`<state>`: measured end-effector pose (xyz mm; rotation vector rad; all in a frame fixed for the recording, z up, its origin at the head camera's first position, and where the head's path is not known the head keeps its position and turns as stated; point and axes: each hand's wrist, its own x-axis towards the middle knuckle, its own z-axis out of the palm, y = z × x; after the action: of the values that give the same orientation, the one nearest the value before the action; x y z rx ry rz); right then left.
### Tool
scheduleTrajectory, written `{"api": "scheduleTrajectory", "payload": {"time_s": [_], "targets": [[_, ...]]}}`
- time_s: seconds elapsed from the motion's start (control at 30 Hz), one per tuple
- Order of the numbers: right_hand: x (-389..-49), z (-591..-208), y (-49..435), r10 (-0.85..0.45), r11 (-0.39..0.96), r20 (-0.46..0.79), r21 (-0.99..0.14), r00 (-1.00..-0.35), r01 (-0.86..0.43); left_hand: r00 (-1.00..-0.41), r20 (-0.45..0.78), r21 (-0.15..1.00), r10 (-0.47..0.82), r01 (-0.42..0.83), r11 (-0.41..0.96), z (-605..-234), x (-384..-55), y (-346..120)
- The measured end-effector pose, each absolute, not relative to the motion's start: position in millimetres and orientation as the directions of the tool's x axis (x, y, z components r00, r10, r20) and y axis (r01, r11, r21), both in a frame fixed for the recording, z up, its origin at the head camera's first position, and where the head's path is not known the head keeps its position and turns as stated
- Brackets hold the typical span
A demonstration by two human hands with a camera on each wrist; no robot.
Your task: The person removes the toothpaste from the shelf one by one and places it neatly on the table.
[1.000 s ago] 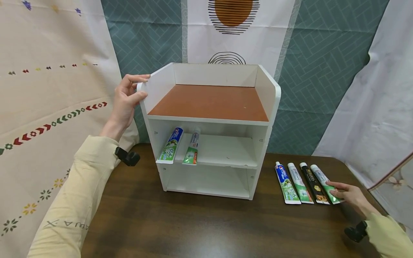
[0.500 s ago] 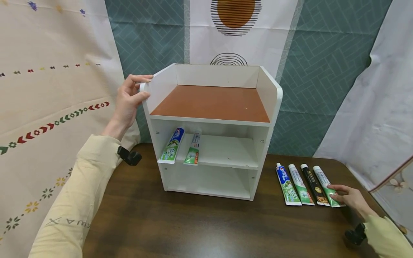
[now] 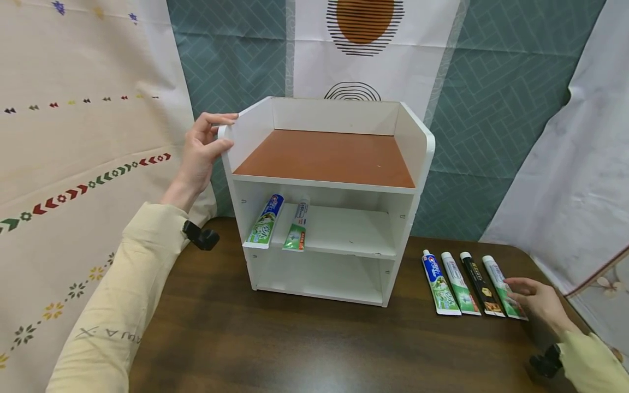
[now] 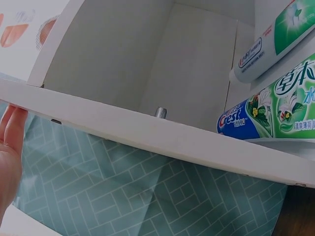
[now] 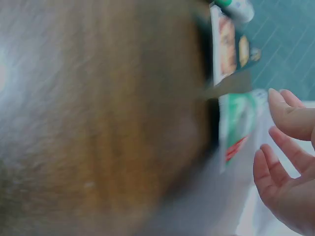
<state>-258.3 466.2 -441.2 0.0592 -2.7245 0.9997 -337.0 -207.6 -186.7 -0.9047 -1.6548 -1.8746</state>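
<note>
In the head view, my left hand [image 3: 199,153] grips the upper left side panel of a small white shelf unit [image 3: 319,184], thumb in front and fingers over the edge. Two toothpaste tubes, one blue and green [image 3: 265,222] and one white and green [image 3: 297,226], lie on its middle shelf, ends at the front edge. At the right, my right hand [image 3: 538,303] is beside the rightmost white and green toothpaste tube [image 3: 502,286]. The right wrist view shows that hand's thumb and fingers apart with nothing between them, close to the tube [image 5: 238,123].
Left of that tube, in a row on the brown table [image 3: 314,349], lie a black toothpaste tube [image 3: 480,284], a white and green one [image 3: 461,286] and a blue and green one [image 3: 440,284]. Patterned cloths [image 3: 245,65] hang behind and at both sides.
The rightmost tube has shifted slightly right, widening its gap from the black tube. My right hand's fingers have come off its top to its right side. My left hand keeps its grip.
</note>
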Motion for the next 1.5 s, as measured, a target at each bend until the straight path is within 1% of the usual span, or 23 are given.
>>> {"api": "scheduleTrajectory", "payload": {"time_s": [0.13, 0.3, 0.43, 0.53, 0.67, 0.8, 1.0, 1.17, 1.27, 1.5], "targets": [[-258.9, -427.7, 455.3, 0.039, 0.765, 0.295, -0.623, -0.955, -0.161, -0.667, 0.742, 0.668, 0.071, 0.727, -0.159, -186.7, -337.4, -207.4], [-258.8, -411.7, 433.4, -0.029, 0.714, 0.293, -0.663, -0.956, -0.225, -0.668, 0.740, 0.670, 0.074, 0.725, -0.160, -187.2, -337.3, -207.9], [-263.4, -407.6, 414.8, -0.082, 0.678, 0.314, -0.677, -0.946, -0.284, -0.665, 0.743, 0.667, 0.075, 0.727, -0.163, -187.3, -337.5, -207.7], [-265.1, -406.1, 395.8, -0.136, 0.610, 0.338, -0.712, -0.931, -0.348, -0.663, 0.744, 0.666, 0.076, 0.728, -0.164, -187.4, -337.8, -207.7], [-260.8, -395.1, 360.2, -0.246, 0.438, 0.372, -0.781, -0.895, -0.445, -0.661, 0.746, 0.663, 0.076, 0.729, -0.169, -187.7, -338.0, -208.4], [-254.8, -380.4, 328.3, -0.310, 0.338, 0.399, -0.802, -0.863, -0.492, -0.658, 0.749, 0.659, 0.074, 0.729, -0.183, -187.3, -337.9, -208.9], [-246.8, -371.0, 301.3, -0.362, 0.261, 0.428, -0.806, -0.828, -0.531, -0.665, 0.742, 0.668, 0.079, 0.724, -0.174, -186.4, -337.4, -208.0], [-242.8, -364.4, 279.7, -0.426, 0.192, 0.475, -0.785, -0.770, -0.589, -0.665, 0.743, 0.667, 0.078, 0.726, -0.169, -185.1, -338.0, -206.6], [-237.4, -356.0, 262.7, -0.451, 0.181, 0.487, -0.771, -0.748, -0.611, -0.666, 0.742, 0.668, 0.077, 0.724, -0.171, -185.0, -337.9, -206.3], [-222.0, -331.7, 221.4, -0.474, 0.175, 0.510, -0.744, -0.718, -0.645, -0.666, 0.741, 0.668, 0.079, 0.720, -0.189, -186.5, -337.4, -207.2]]}}
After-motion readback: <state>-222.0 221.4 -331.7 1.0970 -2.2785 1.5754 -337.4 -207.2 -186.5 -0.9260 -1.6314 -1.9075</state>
